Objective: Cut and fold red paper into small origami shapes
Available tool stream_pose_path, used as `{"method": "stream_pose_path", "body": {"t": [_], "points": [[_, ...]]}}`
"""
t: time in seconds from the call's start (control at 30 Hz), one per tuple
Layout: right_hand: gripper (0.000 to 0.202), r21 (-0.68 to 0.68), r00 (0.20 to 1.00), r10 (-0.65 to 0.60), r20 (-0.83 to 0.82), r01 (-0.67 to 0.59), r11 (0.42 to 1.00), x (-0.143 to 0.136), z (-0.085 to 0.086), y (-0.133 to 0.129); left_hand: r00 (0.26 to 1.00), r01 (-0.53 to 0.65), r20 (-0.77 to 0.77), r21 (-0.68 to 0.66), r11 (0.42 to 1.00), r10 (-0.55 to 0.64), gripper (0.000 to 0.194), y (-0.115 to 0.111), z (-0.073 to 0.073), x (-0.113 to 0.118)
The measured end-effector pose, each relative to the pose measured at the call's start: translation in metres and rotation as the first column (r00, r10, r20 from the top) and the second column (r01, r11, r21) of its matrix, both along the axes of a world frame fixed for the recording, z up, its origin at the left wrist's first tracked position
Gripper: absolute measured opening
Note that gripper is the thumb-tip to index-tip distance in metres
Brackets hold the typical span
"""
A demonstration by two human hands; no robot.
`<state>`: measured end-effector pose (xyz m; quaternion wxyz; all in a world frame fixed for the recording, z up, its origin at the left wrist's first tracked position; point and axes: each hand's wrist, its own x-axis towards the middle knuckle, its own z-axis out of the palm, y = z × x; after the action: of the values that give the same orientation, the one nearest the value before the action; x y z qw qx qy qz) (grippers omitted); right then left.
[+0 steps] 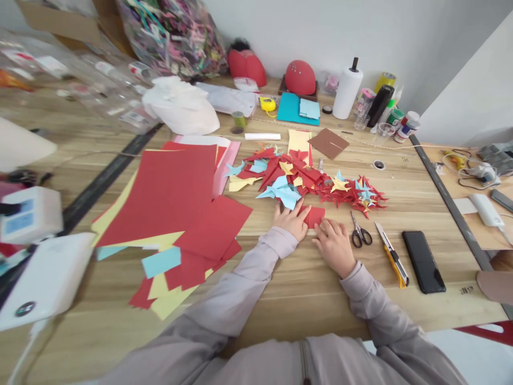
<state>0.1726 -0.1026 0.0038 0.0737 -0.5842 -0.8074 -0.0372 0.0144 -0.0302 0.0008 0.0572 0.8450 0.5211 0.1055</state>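
A small piece of red paper (315,217) lies on the table between my two hands. My left hand (292,221) rests on its left end, fingers spread and flat. At its lower right edge, my right hand (335,245) has its fingers close together and bent onto the paper; the thumb's grip is partly hidden. Just beyond my left fingers sits a light blue folded paper shape (281,190). Behind both hands stretches a pile of pointed folded paper pieces (310,179), mostly red with some yellow and blue.
Black-handled scissors (361,235), a yellow utility knife (393,256) and a black phone (424,262) lie to the right. Large red sheets (172,187) and smaller cut pieces spread to the left. Toward the wall stand a white bottle (348,92) and a yellow tape measure (267,105).
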Motion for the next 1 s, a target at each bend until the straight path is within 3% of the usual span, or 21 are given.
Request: {"method": "stream_pose_path", "body": {"t": [0.13, 0.33, 0.67, 0.77, 0.9, 0.93, 1.0], "points": [[0.037, -0.005, 1.000, -0.002, -0.004, 0.002, 1.000, -0.001, 0.004, 0.001, 0.999, 0.009, -0.040, -0.045, 0.999, -0.011, 0.054, 0.002, 0.009, 0.002], [0.036, -0.003, 1.000, -0.003, -0.009, 0.003, 1.000, -0.002, 0.004, 0.003, 1.000, 0.004, -0.030, -0.059, 0.998, -0.005, 0.054, 0.004, 0.010, -0.002], [0.036, -0.031, 1.000, -0.002, -0.029, 0.001, 1.000, 0.000, 0.007, 0.003, 0.985, 0.146, -0.075, -0.147, 0.978, -0.158, 0.047, 0.032, 0.019, -0.019], [0.036, -0.037, 0.999, -0.009, -0.032, 0.007, 0.999, -0.001, 0.007, 0.003, 0.982, 0.184, -0.004, -0.161, 0.970, -0.187, 0.040, 0.035, 0.012, -0.035], [0.036, -0.028, 0.999, -0.011, -0.037, 0.010, 1.000, -0.002, 0.008, 0.003, 0.955, 0.226, 0.233, -0.174, 0.958, -0.183, 0.035, 0.033, 0.003, -0.064], [0.036, -0.024, 0.999, -0.010, -0.037, 0.009, 1.000, -0.002, 0.008, 0.002, 0.949, 0.196, 0.279, -0.170, 0.966, -0.144, 0.034, 0.030, 0.003, -0.071], [0.036, -0.016, 0.999, -0.005, -0.037, 0.005, 1.000, -0.003, 0.007, 0.002, 0.955, -0.009, 0.292, -0.109, 0.994, 0.040, 0.032, 0.023, 0.004, -0.081]]}}
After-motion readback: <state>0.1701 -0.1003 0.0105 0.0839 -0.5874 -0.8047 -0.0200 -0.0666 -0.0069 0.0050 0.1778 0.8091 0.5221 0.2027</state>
